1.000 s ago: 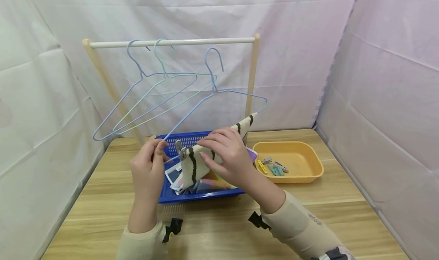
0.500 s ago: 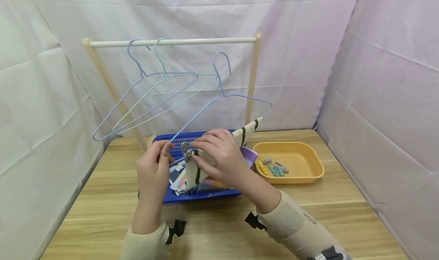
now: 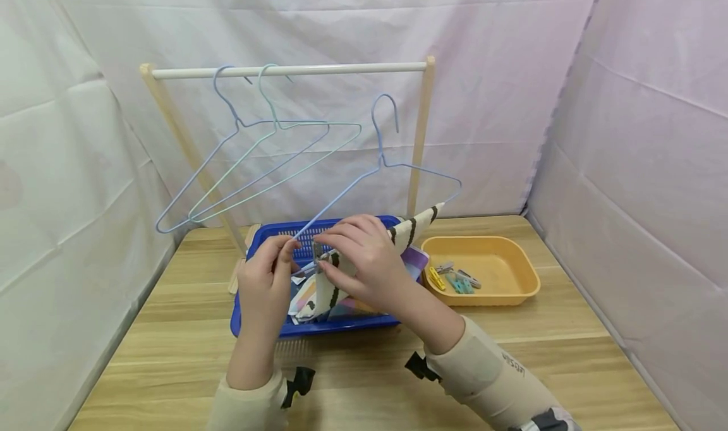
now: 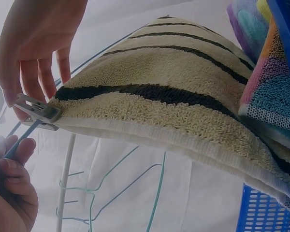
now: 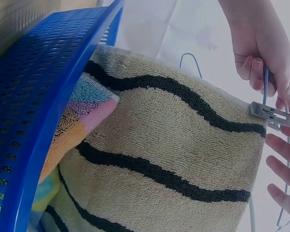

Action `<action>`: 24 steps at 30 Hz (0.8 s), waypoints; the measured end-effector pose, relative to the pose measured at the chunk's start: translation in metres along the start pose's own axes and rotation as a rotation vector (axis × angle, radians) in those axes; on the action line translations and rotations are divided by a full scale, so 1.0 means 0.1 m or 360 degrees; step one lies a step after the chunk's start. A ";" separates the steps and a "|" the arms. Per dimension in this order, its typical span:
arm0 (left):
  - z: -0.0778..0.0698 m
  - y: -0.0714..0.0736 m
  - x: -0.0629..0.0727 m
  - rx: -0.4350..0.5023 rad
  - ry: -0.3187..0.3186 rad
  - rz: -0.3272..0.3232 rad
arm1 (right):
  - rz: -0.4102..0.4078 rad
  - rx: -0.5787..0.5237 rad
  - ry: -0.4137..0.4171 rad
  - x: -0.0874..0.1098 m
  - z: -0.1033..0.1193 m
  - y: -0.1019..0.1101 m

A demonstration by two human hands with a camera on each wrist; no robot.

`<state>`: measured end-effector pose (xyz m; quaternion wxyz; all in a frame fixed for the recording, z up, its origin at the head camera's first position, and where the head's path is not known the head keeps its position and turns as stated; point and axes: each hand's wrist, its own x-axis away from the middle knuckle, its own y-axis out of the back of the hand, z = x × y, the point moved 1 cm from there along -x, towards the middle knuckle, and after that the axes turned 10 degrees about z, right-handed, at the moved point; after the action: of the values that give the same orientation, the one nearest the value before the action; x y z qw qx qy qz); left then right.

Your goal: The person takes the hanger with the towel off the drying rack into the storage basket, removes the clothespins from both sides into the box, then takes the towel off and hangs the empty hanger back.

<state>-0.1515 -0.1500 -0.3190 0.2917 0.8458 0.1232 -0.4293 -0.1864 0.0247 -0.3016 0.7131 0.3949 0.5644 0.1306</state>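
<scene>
My left hand [image 3: 266,276] grips the lower left corner of a blue wire hanger [image 3: 345,193], its thumb and fingers curled round the wire. A cream towel with dark wavy stripes [image 5: 183,145] is draped over the hanger's bottom bar and hangs down into the blue basket. At the towel's left end, a grey clothespin [image 4: 41,112] clips the fabric to the bar. My right hand [image 3: 370,260] pinches the clothespin's handle ends between thumb and fingertips, its other fingers spread over the towel. Part of the towel is hidden behind this hand in the head view.
The blue basket [image 3: 244,314] holds colourful checked towels [image 5: 77,125]. To its right stands a yellow tray [image 3: 506,270] with several clothespins [image 3: 461,280]. Behind, a rack with a white rail [image 3: 341,69] carries a blue hanger [image 3: 188,188] and a mint green hanger [image 3: 233,167].
Both the hanger and my left hand have shifted right and slightly down, carrying the towel along. My right fingers, earlier apart from the clothespin, now pinch it.
</scene>
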 end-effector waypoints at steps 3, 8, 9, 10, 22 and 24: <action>0.00 0.00 0.00 -0.0008 -0.0023 -0.0002 | 0.0011 0.0011 -0.0002 0.00 0.00 0.00; 0.00 -0.01 0.00 -0.0004 -0.0043 -0.0003 | 0.0025 0.0021 -0.0010 -0.01 0.01 0.02; 0.00 -0.01 0.00 -0.0003 -0.0043 -0.0003 | 0.0025 0.0022 -0.0010 -0.01 0.01 0.02; 0.00 -0.01 0.00 -0.0001 -0.0040 -0.0003 | 0.0026 0.0020 -0.0010 -0.01 0.02 0.02; -0.01 0.01 0.01 0.0012 0.0012 0.0003 | 0.0046 -0.0022 0.0002 0.00 0.01 0.02; -0.01 0.01 0.01 0.0019 0.0030 0.0008 | 0.0070 -0.0051 0.0007 0.01 0.01 0.03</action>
<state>-0.1496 -0.1502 -0.3188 0.2866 0.8519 0.1214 -0.4212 -0.1842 0.0268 -0.2999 0.7150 0.3953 0.5550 0.1563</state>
